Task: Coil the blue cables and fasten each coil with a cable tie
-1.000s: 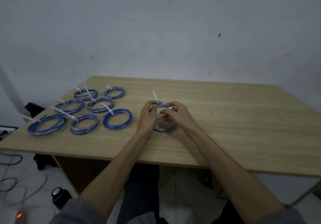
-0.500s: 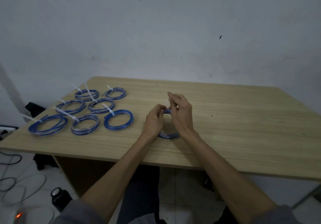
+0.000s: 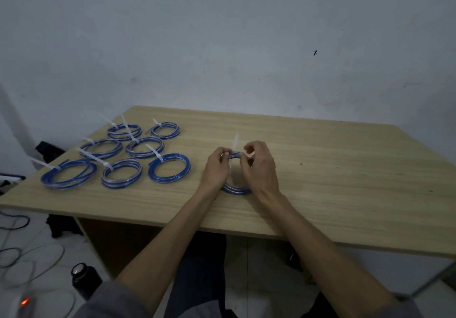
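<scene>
While both hands work mid-table, the head view shows the left hand (image 3: 217, 167) pinching the far side of a blue cable coil (image 3: 235, 189), fingers curled round it. The right hand (image 3: 259, 167) grips the same coil's far side, curled, with a white cable tie (image 3: 235, 142) sticking up between the hands. The coil's near edge rests on the wooden table (image 3: 320, 182). Seven tied coils (image 3: 169, 167) lie grouped at the table's left. A dark bottle (image 3: 85, 282) stands on the floor.
</scene>
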Available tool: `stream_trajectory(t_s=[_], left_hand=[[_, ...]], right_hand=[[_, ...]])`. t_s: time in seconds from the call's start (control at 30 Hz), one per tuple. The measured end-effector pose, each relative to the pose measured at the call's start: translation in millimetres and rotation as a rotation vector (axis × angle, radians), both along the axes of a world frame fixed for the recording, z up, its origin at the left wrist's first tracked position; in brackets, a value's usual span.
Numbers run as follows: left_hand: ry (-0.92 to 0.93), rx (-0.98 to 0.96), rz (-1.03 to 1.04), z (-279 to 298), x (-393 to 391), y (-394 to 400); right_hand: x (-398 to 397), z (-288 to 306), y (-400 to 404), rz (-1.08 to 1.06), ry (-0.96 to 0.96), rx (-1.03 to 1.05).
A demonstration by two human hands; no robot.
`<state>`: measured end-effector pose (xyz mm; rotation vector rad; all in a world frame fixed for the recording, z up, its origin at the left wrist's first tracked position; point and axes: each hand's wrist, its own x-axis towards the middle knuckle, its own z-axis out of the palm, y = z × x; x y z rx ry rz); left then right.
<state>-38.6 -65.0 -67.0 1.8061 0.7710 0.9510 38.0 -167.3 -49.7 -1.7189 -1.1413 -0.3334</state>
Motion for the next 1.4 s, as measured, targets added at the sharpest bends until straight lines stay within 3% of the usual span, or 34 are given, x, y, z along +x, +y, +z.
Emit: stream_trajectory(t_s=[0.17,0.5,0.83,0.93,1.07,1.4], left_hand=[[-0.102,-0.166,0.007,2.6,-2.4,3.5],[-0.086,-0.099,-0.026,0.5,-5.4,0.8],[0.076,0.120,0.087,2.7,-9.6,-5.4],[0.111,0.146,0.081,1.2,-9.2,-6.4],[0.156,0.193,0.062,0.8,-7.8,-11.5],[0.159,0.179,0.054,0.1,-8.7,-14.4]], right_hand=[[-10.9,-2.9,6.7,-0.066,-0.156,-0.465],[-23.5,12.1,17.9,-0.067,0.082,-0.681],[-10.6,-1.5,4.3,0.043,0.229,-0.133],[-7.2,-4.7,6.9,0.082,0.239,-0.068],[-10.5,-3.0,7.5,0.030,0.082,0.020],[-8.5,-6.8,10.9,0.028,0.030,0.098]])
